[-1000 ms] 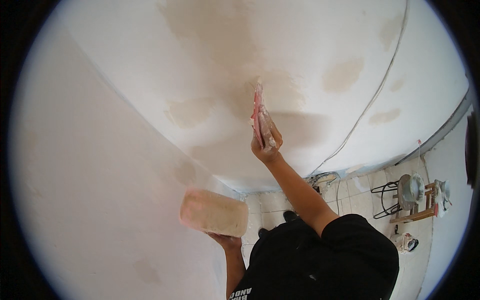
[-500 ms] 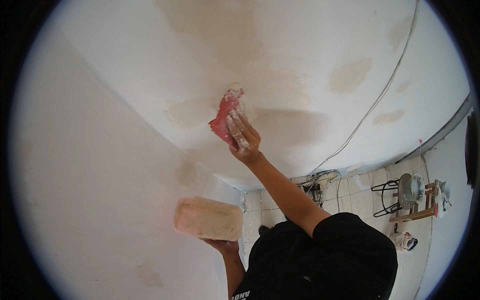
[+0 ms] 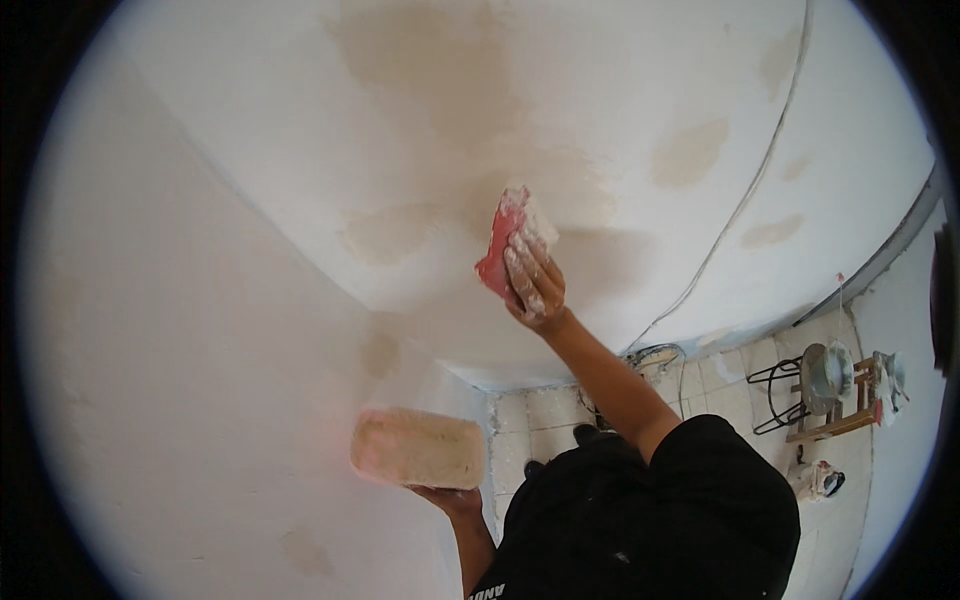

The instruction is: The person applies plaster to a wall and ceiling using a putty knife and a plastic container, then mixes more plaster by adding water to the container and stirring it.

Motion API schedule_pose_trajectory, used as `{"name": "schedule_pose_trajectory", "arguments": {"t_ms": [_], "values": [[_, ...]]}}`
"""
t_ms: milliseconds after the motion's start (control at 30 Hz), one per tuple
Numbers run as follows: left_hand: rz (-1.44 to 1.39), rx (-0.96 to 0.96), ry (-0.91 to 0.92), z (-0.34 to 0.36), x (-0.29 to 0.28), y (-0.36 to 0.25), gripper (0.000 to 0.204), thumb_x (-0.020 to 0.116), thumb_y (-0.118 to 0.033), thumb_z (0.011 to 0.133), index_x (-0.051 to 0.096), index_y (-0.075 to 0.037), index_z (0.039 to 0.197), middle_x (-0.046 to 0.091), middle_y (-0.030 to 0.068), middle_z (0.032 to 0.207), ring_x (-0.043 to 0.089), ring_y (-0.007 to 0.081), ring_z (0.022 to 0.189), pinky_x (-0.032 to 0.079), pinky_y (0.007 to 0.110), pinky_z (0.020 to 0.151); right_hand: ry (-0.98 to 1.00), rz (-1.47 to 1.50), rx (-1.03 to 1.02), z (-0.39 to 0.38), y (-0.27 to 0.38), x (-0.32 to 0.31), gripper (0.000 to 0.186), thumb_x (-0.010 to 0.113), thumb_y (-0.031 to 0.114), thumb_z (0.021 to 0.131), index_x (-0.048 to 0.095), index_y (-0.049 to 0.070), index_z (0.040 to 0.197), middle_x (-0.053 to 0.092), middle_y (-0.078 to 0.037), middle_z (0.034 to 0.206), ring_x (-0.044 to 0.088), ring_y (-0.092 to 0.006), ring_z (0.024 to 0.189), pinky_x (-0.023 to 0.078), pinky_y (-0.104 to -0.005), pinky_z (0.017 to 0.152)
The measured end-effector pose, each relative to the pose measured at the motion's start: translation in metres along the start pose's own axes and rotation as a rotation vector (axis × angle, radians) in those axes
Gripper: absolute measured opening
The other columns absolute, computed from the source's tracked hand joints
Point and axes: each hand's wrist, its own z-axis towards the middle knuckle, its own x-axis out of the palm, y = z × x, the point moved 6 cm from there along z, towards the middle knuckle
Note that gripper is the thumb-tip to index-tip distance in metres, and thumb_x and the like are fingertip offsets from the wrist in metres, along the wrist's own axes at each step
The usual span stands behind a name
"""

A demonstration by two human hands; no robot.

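Note:
My right hand point(image 3: 533, 280) is closed around a red scraper point(image 3: 501, 245), flat, ragged-edged and smeared with white putty. White paste coats the fingers too. The scraper is up at the white wall point(image 3: 590, 80), just below a beige damp-looking patch point(image 3: 450, 75); whether its edge touches the wall I cannot tell. Lower left, my left hand point(image 3: 449, 498) grips a beige, rounded oblong tub point(image 3: 420, 447) from beneath, next to the side wall point(image 3: 200, 380). Its fingers are mostly hidden by the tub, and what lies inside is hard to make out.
A cable point(image 3: 750, 192) runs down the wall at right to a coil near the tiled floor point(image 3: 520, 415). A round stool point(image 3: 822, 380), a wooden stand point(image 3: 835, 430) and a small bucket point(image 3: 818, 481) stand at the far right.
My right hand has moved with the scraper to the right and slightly down along the wall. The tub in my left hand has shifted a little downward. The view has turned slightly.

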Motion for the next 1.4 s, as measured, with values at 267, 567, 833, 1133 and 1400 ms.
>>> {"name": "schedule_pose_trajectory", "arguments": {"t_ms": [267, 567, 833, 1133, 1400], "values": [[-0.021, 0.101, 0.055, 0.002, 0.012, -0.005, 0.086, 0.056, -0.049, 0.085, -0.002, -0.026, 0.145, 0.009, 0.0035, 0.148, 0.026, 0.0273, 0.132, 0.032, 0.049, 0.105, 0.26, -0.309, -0.009, -0.011, -0.025, 0.032, 0.055, 0.061, 0.0, 0.065, 0.055, 0.003, 0.12, 0.053, -0.013, 0.126, 0.047, -0.0303, 0.12, 0.037, -0.045, 0.099], [-0.05, 0.001, 0.058, 0.014, 0.036, -0.029, 0.088, 0.051, -0.061, 0.083, -0.001, -0.025, 0.144, 0.014, 0.0056, 0.146, 0.026, 0.0256, 0.132, 0.032, 0.045, 0.106, 0.303, -0.103, -0.032, -0.015, -0.021, -0.001, 0.04, 0.063, 0.012, 0.08, 0.056, 0.001, 0.117, 0.055, -0.015, 0.123, 0.05, -0.0318, 0.118, 0.035, -0.0437, 0.101], [0.069, 0.029, 0.103, 0.001, 0.017, 0.001, 0.075, 0.045, -0.06, 0.086, 0.01, -0.027, 0.144, 0.02, 0.0019, 0.145, 0.03, 0.0241, 0.13, 0.035, 0.044, 0.104, 0.036, -0.029, -0.047, 0.015, -0.035, -0.032, 0.052, 0.068, 0.006, 0.066, 0.056, 0.0, 0.117, 0.054, -0.018, 0.123, 0.049, -0.0376, 0.117, 0.038, -0.0506, 0.098], [-0.16, -0.078, -0.031, 0.002, 0.017, -0.002, 0.075, 0.04, -0.064, 0.086, 0.009, -0.027, 0.144, 0.02, 0.0015, 0.146, 0.03, 0.0246, 0.13, 0.033, 0.045, 0.105, 0.063, 0.06, 0.091, 0.016, -0.019, 0.025, 0.048, 0.067, 0.004, 0.074, 0.056, 0.004, 0.12, 0.051, -0.016, 0.128, 0.045, -0.0357, 0.122, 0.037, -0.0476, 0.1], [-0.208, -0.072, 0.001, 0.006, 0.016, -0.004, 0.071, 0.035, -0.062, 0.089, 0.009, -0.027, 0.144, 0.018, 0.003, 0.146, 0.028, 0.0271, 0.132, 0.034, 0.048, 0.105, 0.416, 0.404, 0.152, -0.024, 0.025, 0.075, 0.065, 0.061, -0.001, 0.062, 0.05, 0.002, 0.126, 0.046, -0.016, 0.133, 0.04, -0.0335, 0.127, 0.032, -0.0464, 0.106]]}}
